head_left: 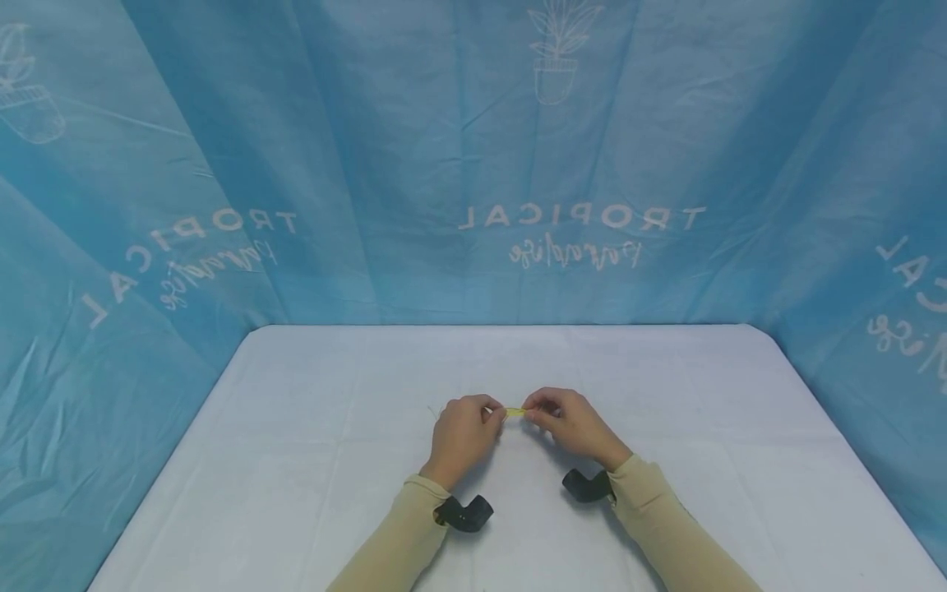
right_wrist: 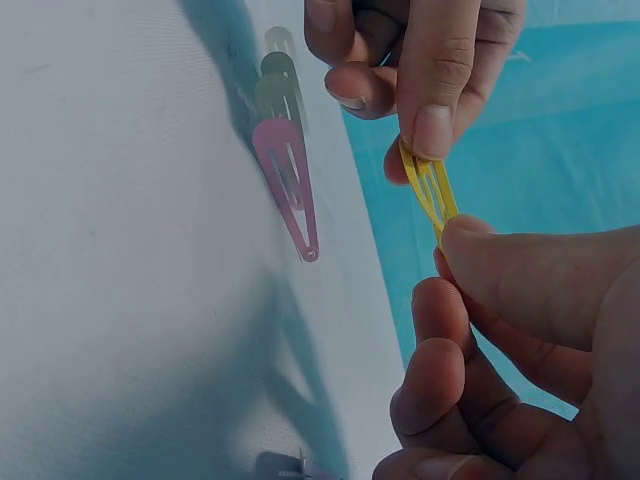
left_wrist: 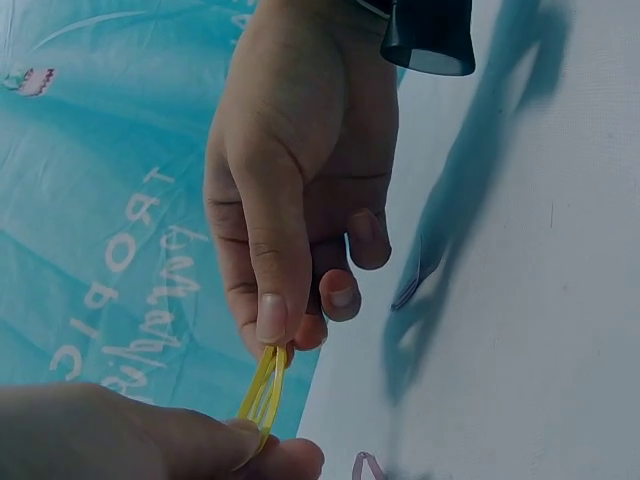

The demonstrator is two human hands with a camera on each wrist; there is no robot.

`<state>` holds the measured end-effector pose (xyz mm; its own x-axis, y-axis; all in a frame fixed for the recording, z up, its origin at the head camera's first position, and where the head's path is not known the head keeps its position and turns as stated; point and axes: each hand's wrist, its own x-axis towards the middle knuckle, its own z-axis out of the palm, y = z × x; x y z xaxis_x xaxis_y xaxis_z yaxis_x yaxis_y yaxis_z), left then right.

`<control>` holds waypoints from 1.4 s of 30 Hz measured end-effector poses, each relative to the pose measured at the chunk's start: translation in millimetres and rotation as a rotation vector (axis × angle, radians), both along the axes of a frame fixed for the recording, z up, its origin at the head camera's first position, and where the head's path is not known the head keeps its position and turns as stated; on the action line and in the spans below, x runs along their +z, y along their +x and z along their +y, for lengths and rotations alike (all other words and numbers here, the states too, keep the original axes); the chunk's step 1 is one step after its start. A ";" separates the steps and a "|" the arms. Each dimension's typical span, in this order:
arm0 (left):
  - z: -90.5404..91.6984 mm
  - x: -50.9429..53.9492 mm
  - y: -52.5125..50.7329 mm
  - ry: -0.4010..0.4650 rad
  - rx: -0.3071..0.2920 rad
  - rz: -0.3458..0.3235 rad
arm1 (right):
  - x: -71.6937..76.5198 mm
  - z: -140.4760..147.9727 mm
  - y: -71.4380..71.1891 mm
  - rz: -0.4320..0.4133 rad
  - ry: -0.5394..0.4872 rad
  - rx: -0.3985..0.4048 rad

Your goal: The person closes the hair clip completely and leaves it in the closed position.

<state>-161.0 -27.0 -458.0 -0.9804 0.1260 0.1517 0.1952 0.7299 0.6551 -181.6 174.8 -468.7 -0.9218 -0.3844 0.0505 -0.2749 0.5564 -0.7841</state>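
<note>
So, a yellow hair clip (head_left: 515,412) is being held up by both hands, just below the centre of the head frame. One end is pinched between thumb and forefinger of the left hand (head_left: 464,429), and the other end is pinched the same way by the right hand (head_left: 574,421), so a pretty narrow grip on both sides. The slotted metal middle is left visible between the fingertips, seen best in the right wrist view. The right hand's spare fingers are kept curled loosely in there.

A little lineup of clips can be spotted on the white counter (head_left: 296,460), upper middle of the right wrist frame: a pink clip (right_wrist: 277,138) in front, then a light green clip (right_wrist: 270,92), a dark green clip (right_wrist: 279,64) and a pale clip (right_wrist: 278,38), partly overlapped in that view. Another pinkish clip (left_wrist: 364,459) is cut off by the bottom edge of the left wrist frame.

Beige sleeves (head_left: 395,543) are worn, with a black device (head_left: 466,515) strapped at each wrist. The background is filled by a blue curtain (head_left: 399,164), with "TROPICAL Paradise" shown mirrored.
</note>
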 end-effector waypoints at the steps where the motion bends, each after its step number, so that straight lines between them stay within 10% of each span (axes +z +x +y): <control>1: -0.4 0.1 -0.2 0.005 -0.008 0.003 | 0.5 0.0 0.1 -0.003 -0.005 -0.002; 42: -10.1 2.7 -4.9 0.108 -0.189 -0.046 | 6.4 3.3 1.6 -0.138 -0.113 -0.001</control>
<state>-165.9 -37.1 -455.4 -0.9471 0.2935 0.1297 0.2896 0.6080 0.7392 -180.0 178.1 -462.3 -0.9235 -0.3822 -0.0339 -0.1597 0.4630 -0.8718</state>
